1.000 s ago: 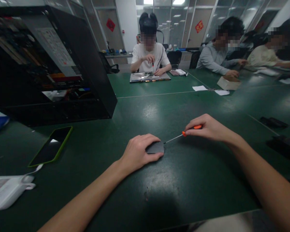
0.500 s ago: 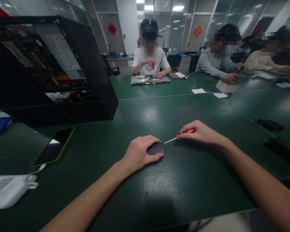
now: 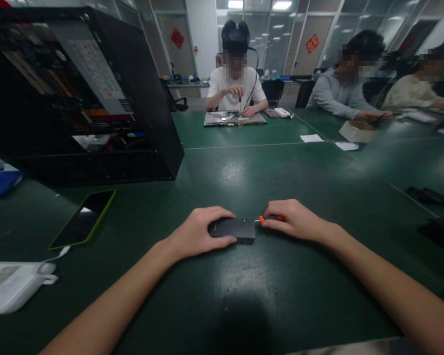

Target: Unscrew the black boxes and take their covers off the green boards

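On the green table (image 3: 222, 182), a dark grey box-shaped object (image 3: 237, 230) lies between the thumb and fingers of my left hand (image 3: 197, 231). My right hand (image 3: 299, 219), just to its right, is closed around the orange and black handle of a screwdriver (image 3: 270, 218). The metal shaft points left and reaches the right end of the dark object. Whether the tip is inside it or only touching it cannot be made out.
An open black computer case (image 3: 144, 98) stands at the left. Nearer are a green-edged phone (image 3: 84, 219) and a white device with a cable (image 3: 15, 286). Dark parts (image 3: 429, 195) lie at the right. A person (image 3: 237, 88) works across the table.
My left hand has shifted left, and more of the dark object shows. My right hand has moved left and lower with the screwdriver, so less of the shaft is visible.
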`<state>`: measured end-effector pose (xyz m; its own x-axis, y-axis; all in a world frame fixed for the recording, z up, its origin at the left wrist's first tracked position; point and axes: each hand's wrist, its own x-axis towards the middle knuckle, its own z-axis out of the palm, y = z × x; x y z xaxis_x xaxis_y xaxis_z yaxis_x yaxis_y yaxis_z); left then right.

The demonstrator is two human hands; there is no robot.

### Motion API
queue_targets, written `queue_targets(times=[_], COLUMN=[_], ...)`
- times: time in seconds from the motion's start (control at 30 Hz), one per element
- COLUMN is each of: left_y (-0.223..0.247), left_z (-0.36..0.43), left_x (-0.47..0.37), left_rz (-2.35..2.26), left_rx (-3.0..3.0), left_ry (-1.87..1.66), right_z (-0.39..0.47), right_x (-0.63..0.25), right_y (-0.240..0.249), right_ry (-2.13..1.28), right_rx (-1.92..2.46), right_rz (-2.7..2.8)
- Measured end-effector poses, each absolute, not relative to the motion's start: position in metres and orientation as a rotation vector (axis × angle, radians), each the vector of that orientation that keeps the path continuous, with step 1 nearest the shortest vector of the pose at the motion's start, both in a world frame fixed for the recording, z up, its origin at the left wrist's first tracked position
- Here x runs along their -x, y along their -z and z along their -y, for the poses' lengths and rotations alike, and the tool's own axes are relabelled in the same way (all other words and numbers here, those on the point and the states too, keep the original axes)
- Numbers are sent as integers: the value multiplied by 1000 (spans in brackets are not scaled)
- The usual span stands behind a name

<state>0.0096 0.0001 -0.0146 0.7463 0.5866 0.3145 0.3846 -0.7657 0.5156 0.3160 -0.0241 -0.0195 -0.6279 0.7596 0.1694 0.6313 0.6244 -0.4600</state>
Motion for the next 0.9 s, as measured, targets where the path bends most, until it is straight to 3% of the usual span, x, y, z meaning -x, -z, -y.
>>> queue_targets(times=[0.43, 0.9], left_y=[33, 35], left_z=[5, 5], left_x=[-24, -22], left_rz=[-1131, -1118], left_rx=[-2429, -2380], left_ry=[-956, -927], right_z=[25, 42], right_x=[-315, -288], right_y=[14, 14], right_ry=[-451, -440], right_rx=[1176, 1353], right_rz=[2521, 2569])
